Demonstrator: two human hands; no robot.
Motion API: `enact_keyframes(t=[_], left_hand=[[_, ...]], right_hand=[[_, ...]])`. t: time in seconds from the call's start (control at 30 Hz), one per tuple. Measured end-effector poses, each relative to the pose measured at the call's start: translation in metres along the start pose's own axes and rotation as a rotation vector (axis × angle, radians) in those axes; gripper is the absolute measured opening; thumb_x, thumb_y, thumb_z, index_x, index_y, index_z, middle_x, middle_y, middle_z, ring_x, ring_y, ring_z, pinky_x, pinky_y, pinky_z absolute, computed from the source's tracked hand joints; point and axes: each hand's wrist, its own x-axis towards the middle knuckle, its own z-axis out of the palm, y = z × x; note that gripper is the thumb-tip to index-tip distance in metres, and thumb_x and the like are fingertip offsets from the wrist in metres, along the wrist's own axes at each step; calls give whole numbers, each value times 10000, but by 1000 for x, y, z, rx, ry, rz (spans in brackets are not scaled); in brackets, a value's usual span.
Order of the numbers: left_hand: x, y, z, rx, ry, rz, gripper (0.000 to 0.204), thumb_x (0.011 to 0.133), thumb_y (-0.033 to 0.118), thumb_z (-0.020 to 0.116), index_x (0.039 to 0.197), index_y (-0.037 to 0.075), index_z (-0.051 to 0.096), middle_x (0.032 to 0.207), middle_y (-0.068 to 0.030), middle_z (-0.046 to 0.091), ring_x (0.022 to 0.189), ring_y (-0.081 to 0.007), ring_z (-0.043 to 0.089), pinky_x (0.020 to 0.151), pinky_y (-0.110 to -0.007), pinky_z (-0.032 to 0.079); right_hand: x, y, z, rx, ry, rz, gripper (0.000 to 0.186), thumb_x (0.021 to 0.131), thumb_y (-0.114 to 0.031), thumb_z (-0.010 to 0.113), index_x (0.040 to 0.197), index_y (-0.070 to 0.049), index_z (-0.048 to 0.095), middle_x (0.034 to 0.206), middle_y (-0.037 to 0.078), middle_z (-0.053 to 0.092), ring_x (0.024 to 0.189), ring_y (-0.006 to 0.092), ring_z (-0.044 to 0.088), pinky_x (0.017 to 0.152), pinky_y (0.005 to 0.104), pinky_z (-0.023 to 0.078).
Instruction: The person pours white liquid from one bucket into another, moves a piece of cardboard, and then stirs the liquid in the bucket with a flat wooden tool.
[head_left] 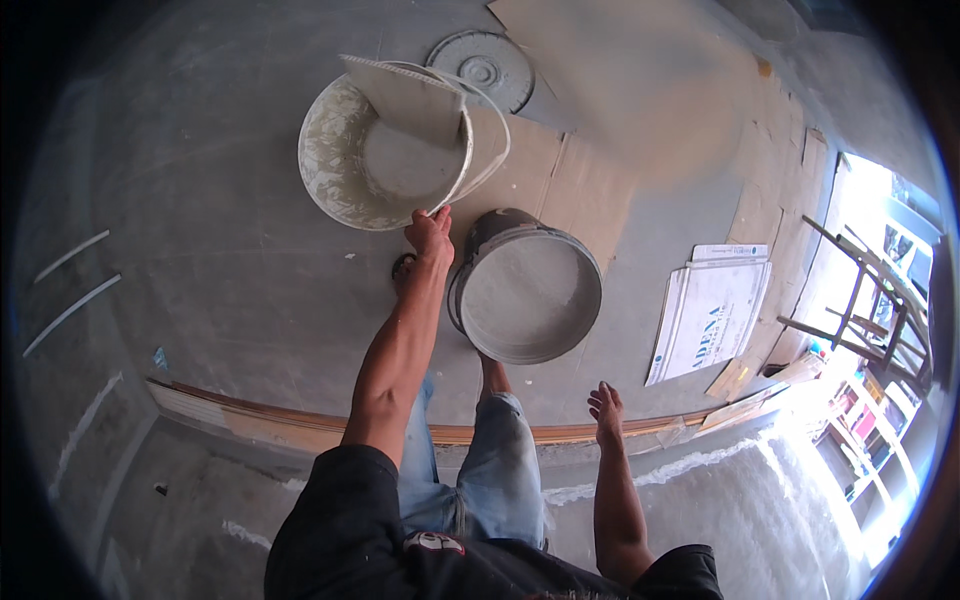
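Note:
My left hand (429,234) reaches forward and grips the near rim of a white bucket (335,175) that holds grey mortar. A flat white board (410,98) stands tilted inside that bucket. A second, dark-rimmed bucket (526,285) full of grey mix stands on the floor just right of my left arm. My right hand (605,408) hangs free at my side, fingers apart, holding nothing. My legs in blue jeans (478,470) stand between the two arms.
A round grey lid (486,66) lies beyond the white bucket. Flat cardboard sheets (590,180) cover the concrete floor. White printed bags (712,305) lie stacked at right. Wooden frames (865,290) stand at far right. A wooden strip (250,415) runs along a step edge.

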Motion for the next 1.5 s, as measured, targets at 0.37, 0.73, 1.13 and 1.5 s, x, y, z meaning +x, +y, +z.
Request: enact_keyframes(t=[0.37, 0.73, 1.13, 1.5], left_hand=[[-22, -22, -66, 530, -106, -227, 850, 760, 728, 511, 1288, 67, 422, 1182, -125, 532, 956, -195, 527, 862, -363, 437], [-36, 0, -151, 805, -195, 717, 564, 898, 347, 571, 1307, -3, 400, 1004, -112, 584, 911, -219, 559, 863, -340, 419], [-27, 120, -3, 893, 112, 504, 389, 873, 298, 532, 950, -77, 597, 887, -210, 641, 710, -287, 648, 592, -372, 509], [15, 120, 157, 1113, -3, 538, 495, 840, 375, 596, 974, -101, 565, 777, -153, 622, 624, -193, 628, 566, -302, 525]], right_hand=[[5, -25, 14, -83, -45, -148, 573, 862, -468, 579, 1273, -79, 488, 1082, 84, 602, 965, 195, 574, 792, 341, 436], [22, -81, 54, -238, -36, -415, 505, 894, -340, 583, 1268, -17, 479, 1150, 196, 577, 1062, 240, 554, 902, 349, 430], [72, -104, 12, -323, -47, -506, 486, 895, -347, 585, 1239, -13, 511, 1012, 103, 603, 881, 180, 576, 827, 316, 452], [73, -126, 24, -303, -97, -484, 531, 888, -403, 587, 1243, -15, 510, 1027, 120, 601, 922, 195, 578, 839, 324, 449]])
